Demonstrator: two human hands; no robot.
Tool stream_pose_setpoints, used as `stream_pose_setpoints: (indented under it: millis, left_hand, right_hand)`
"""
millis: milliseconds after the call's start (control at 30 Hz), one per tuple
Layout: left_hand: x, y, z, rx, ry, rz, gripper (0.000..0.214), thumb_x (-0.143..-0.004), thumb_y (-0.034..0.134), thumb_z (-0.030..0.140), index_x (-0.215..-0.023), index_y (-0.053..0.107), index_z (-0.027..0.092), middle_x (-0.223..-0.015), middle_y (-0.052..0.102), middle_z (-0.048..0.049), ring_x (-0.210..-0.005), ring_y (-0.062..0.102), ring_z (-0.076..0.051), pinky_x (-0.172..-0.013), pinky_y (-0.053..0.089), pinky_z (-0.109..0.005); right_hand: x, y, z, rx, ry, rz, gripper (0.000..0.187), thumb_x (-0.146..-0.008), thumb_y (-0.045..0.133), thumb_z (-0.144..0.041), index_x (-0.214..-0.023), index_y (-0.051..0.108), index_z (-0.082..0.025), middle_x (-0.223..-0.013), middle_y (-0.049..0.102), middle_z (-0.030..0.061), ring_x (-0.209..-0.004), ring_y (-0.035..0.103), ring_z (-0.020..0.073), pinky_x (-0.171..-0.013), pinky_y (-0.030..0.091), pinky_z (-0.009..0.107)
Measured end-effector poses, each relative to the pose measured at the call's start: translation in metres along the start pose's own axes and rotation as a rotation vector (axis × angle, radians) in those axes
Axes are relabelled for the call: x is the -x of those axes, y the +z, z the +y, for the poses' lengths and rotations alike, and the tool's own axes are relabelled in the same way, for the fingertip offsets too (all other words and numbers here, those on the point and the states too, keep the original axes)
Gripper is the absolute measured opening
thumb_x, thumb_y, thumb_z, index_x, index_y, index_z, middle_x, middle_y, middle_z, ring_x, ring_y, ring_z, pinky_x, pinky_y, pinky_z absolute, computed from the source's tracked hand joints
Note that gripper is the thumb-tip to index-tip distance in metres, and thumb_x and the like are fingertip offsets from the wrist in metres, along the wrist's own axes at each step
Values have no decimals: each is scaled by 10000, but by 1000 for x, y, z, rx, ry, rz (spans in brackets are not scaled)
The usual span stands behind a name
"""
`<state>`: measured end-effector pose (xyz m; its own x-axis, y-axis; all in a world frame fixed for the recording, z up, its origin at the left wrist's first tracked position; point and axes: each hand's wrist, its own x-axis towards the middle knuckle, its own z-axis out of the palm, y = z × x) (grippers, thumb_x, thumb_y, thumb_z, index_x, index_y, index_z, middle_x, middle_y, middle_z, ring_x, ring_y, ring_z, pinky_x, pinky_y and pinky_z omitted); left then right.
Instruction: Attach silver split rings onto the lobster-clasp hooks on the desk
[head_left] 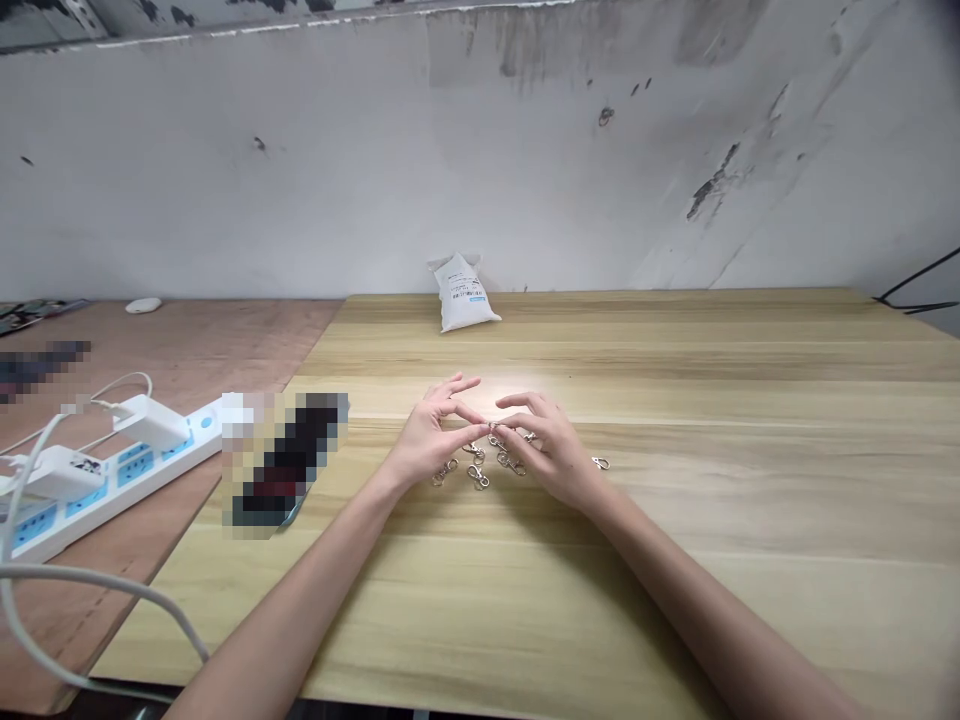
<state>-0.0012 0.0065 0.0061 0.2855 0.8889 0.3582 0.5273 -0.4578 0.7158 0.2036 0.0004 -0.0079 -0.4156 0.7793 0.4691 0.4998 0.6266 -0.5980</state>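
Observation:
My left hand (429,438) and my right hand (549,450) meet above the wooden table, thumb and forefinger of each closed in a pinch. Between their fingertips is a small silver swivel clasp (493,438), partly hidden by the fingers. The other fingers of the left hand are held apart. Several more silver clasps with rings lie below the hands, among them one clasp (478,478) in front and another clasp (445,471) under the left hand. A further clasp (601,463) shows just right of the right wrist.
A white plastic packet (465,295) with a printed label stands at the table's back, near the wall. Left of my arm lies a pixelated phone-like object (292,465). A white power strip (135,475) with chargers and cables (112,572) occupies the brown surface at left.

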Motion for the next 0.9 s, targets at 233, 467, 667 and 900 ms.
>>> stream_pose_setpoints:
  millis: [233, 467, 667, 900]
  left_hand:
    - [9, 14, 17, -743, 449, 157, 187, -902, 569, 160, -752, 675, 196, -1399, 572, -47, -1379, 434, -257, -1204, 156, -571]
    - [8, 19, 20, -836, 492, 224, 201, -890, 544, 150, -705, 617, 180, -1364, 602, -61, -1340, 481, -249, -1210, 186, -527]
    - [9, 14, 24, -691, 461, 195, 145, -848, 592, 155, -722, 643, 205, -1329, 621, -56, -1320, 490, -262, -1182, 254, -523]
    - [8, 4, 22, -488, 326, 168, 80, -816, 656, 213, -756, 692, 251, -1316, 613, -28, -1353, 426, -282, -1160, 268, -549]
  right_hand:
    - [0, -2, -10, -20, 42, -60, 230, -968, 489, -249, -826, 667, -211, -993, 631, 68, -977, 564, 206, -917, 394, 424]
    - [-1, -3, -18, -52, 82, -118, 229, -911, 503, -171, -710, 612, -194, -846, 586, 35, -868, 520, 186, -867, 385, 390]
    - [-3, -17, -14, -383, 280, -204, 308, -924, 451, -229, -693, 652, -192, -818, 556, 28, -804, 556, 168, -756, 451, 310]
    - [-7, -29, -6, -301, 269, -213, 328, -943, 428, -257, -761, 692, -192, -856, 598, 40, -829, 597, 177, -801, 482, 323]
